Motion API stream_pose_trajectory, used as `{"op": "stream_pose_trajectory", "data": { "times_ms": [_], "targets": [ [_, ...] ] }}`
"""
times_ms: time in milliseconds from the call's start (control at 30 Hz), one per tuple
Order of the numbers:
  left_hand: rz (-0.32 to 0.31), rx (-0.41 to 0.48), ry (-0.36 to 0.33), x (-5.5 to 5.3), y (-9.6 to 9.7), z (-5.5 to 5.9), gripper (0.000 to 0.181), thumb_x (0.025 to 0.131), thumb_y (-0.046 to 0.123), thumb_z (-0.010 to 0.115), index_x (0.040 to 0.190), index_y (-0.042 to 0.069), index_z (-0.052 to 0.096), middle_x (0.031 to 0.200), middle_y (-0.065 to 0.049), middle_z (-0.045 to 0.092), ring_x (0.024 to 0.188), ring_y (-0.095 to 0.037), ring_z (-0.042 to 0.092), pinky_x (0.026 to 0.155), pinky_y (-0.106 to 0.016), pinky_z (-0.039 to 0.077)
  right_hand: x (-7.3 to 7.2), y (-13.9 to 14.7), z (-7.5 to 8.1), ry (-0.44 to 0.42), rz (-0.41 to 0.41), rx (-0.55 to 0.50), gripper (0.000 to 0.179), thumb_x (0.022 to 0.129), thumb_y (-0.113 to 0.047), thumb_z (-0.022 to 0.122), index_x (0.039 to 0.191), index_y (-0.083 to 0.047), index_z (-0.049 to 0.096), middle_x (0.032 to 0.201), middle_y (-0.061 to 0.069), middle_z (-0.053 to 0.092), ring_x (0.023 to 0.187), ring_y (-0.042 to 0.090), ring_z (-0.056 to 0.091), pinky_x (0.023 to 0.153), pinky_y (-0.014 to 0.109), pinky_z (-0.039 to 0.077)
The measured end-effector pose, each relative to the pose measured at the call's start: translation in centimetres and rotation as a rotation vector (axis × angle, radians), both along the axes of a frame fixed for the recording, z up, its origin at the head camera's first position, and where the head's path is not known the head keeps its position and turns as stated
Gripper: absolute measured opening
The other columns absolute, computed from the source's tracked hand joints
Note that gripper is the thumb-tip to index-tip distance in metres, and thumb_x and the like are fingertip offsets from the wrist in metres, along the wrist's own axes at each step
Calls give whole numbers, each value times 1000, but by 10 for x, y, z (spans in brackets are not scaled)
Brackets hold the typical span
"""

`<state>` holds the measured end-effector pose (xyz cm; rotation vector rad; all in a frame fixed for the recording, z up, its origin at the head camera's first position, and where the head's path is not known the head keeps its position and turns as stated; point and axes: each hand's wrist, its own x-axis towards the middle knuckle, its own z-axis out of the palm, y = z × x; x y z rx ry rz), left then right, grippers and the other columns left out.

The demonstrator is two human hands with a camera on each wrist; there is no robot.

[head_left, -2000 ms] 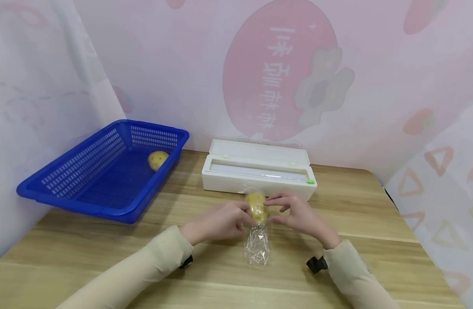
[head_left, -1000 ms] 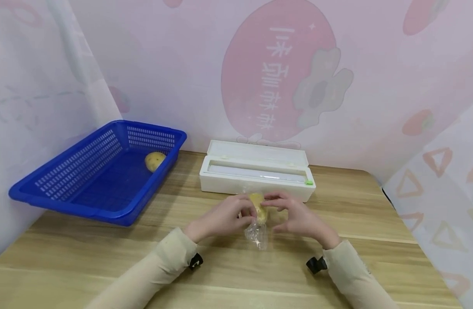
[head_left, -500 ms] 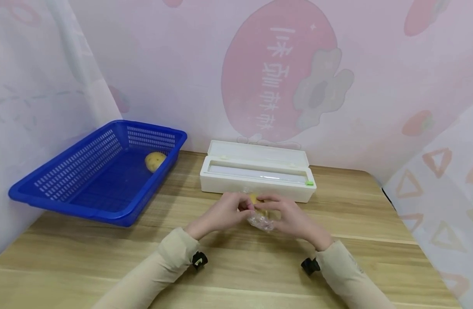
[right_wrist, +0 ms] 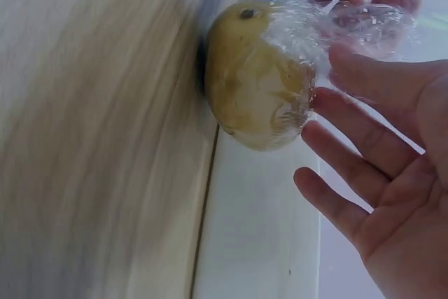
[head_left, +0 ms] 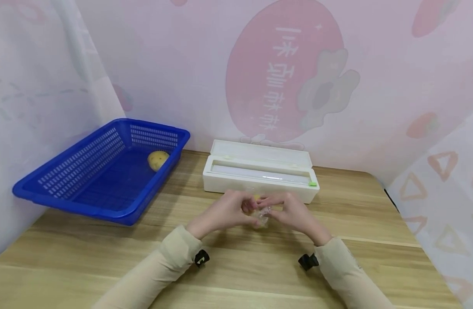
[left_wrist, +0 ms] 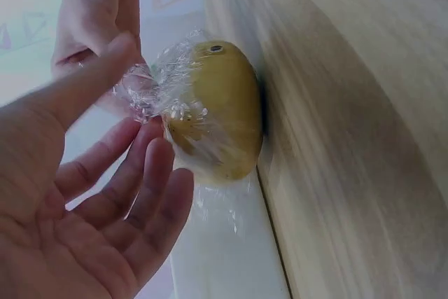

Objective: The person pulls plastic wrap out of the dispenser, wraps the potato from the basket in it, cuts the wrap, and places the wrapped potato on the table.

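A potato (left_wrist: 231, 110) in clear plastic wrap (right_wrist: 297, 29) rests on the table, mostly hidden behind both hands in the head view. My left hand (head_left: 226, 213) pinches the gathered film between thumb and fingertips, on the potato's left. From the other side, my right hand (head_left: 296, 216) also pinches the wrap with thumb and index finger, its other fingers spread loosely near the potato. The bunched film (head_left: 264, 214) stands up between the two hands. In the right wrist view, a crumpled tail of film sticks out past the left hand's fingers.
Just behind the hands stands a white cling film box (head_left: 236, 184), lid raised, with a roll (head_left: 255, 172) inside and a green slider (head_left: 312, 184) at its right end. On the left is a blue basket (head_left: 132, 214) holding another potato (head_left: 157, 160). A printed cloth backs the wooden table (head_left: 259, 274).
The film tail that lay flat toward me has been drawn up and bunched over the potato. Both hands have closed in on it, and the potato is now more covered by them.
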<state>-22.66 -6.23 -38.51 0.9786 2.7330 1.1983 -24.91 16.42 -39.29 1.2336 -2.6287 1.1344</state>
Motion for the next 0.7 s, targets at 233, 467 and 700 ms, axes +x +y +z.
{"op": "stream_pose_trajectory", "data": {
  "times_ms": [233,467,700],
  "targets": [
    [63,-12,90,-3,2,-3,10,88,25,76,80,20,73,77,15,65,75,-3,60,70,-26,50,2,-2,2,-57,-53,-3,19,86,-15,77,106,-14,77,112,-1,71,109,17,64,94,43,49],
    [99,16,89,-6,1,-6,9,91,22,74,83,16,76,78,12,66,74,-9,62,69,-26,50,3,-4,0,-31,-26,21,56,71,-20,90,121,-7,69,122,3,67,111,23,62,95,46,47],
    [129,31,107,-9,0,-7,7,90,19,74,85,14,77,77,8,69,74,-9,63,69,-25,51,2,-5,-2,-47,-1,62,81,66,-9,92,137,-3,54,137,10,56,111,31,62,95,46,47]
  ]
}}
